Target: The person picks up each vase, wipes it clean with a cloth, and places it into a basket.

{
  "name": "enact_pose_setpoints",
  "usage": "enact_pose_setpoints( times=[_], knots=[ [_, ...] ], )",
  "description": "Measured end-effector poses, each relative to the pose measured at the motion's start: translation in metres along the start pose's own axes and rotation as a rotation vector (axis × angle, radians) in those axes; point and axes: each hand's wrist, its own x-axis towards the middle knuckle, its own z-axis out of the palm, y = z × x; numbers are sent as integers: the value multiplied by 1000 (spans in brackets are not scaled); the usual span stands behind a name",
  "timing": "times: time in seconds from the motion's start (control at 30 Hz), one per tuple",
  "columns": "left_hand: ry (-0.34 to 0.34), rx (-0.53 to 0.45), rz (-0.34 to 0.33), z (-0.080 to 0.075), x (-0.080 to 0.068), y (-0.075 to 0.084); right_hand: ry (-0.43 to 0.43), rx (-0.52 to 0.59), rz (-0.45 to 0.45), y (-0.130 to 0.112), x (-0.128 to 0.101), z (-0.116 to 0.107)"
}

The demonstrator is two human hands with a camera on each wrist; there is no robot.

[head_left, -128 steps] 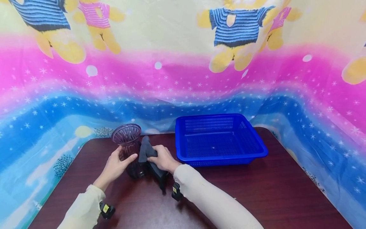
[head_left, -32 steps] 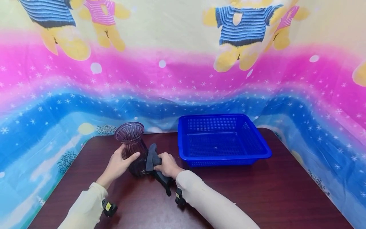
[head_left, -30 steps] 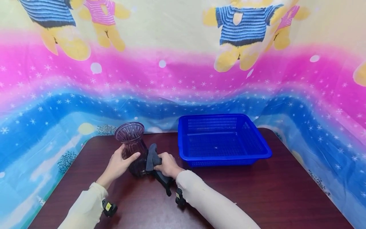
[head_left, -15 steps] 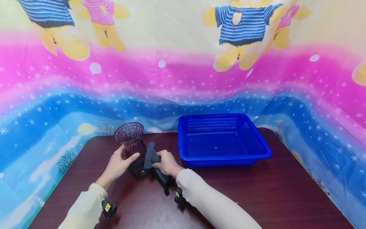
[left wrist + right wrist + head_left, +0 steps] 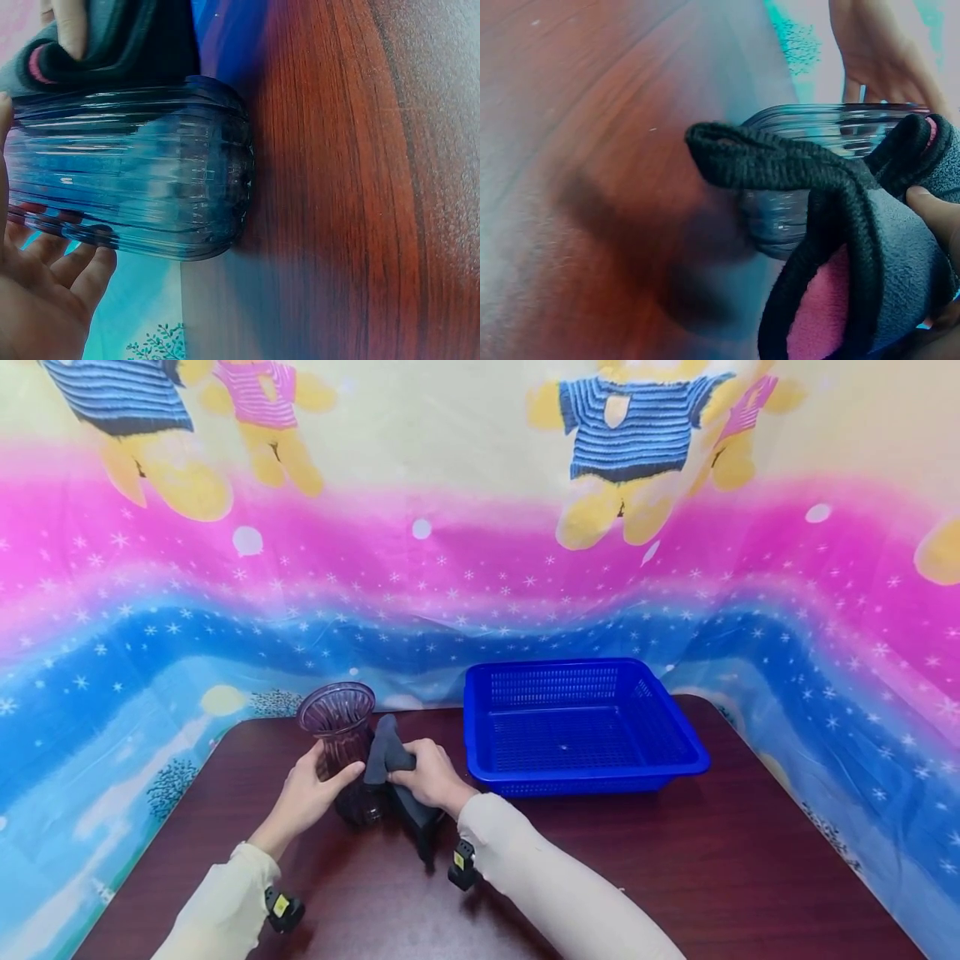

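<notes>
A purple-tinted ribbed glass vase point(image 5: 352, 752) with a flared rim stands on the left half of the table, tilted slightly. Around its waist my left hand point(image 5: 303, 793) grips it, thumb at the front and fingers on the far left side. In the left wrist view the vase's rounded base point(image 5: 202, 172) is at the wood. My right hand point(image 5: 435, 777) holds a bunched dark grey cloth point(image 5: 384, 756) against the vase's right side. The right wrist view shows the cloth's black edging and pink underside point(image 5: 821, 307); a loose end hangs below the hand.
A blue plastic basket point(image 5: 585, 777) with perforated walls stands at the back of the dark red-brown table point(image 5: 600, 877), right of my right hand. Behind the table hangs a printed curtain point(image 5: 450, 568) with bears and snowflakes. Each sleeve carries a small black wrist camera point(image 5: 283, 910).
Over the last second my right hand and the cloth have moved up and to the left along the vase's side. The vase leans a little less. My left hand keeps its grip.
</notes>
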Motion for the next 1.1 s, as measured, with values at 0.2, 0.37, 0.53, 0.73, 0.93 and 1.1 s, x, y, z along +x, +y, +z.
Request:
enact_pose_setpoints(
  times=[0.2,0.37,0.53,0.73,0.93,1.1],
  knots=[
    [10,-3,15,1,2,-2,-2,35,-13,-10,4,-9],
    [17,-18,39,2,3,-3,-11,61,-21,-17,6,-16],
    [17,-28,44,2,3,-2,-14,63,-29,-21,7,-20],
    [14,-32,43,2,2,-1,-13,57,-39,-21,6,-20],
    [15,-28,46,2,3,-1,4,54,-43,-19,6,-17],
    [16,-26,45,2,3,-3,14,29,-53,-16,4,-13]
  ],
)
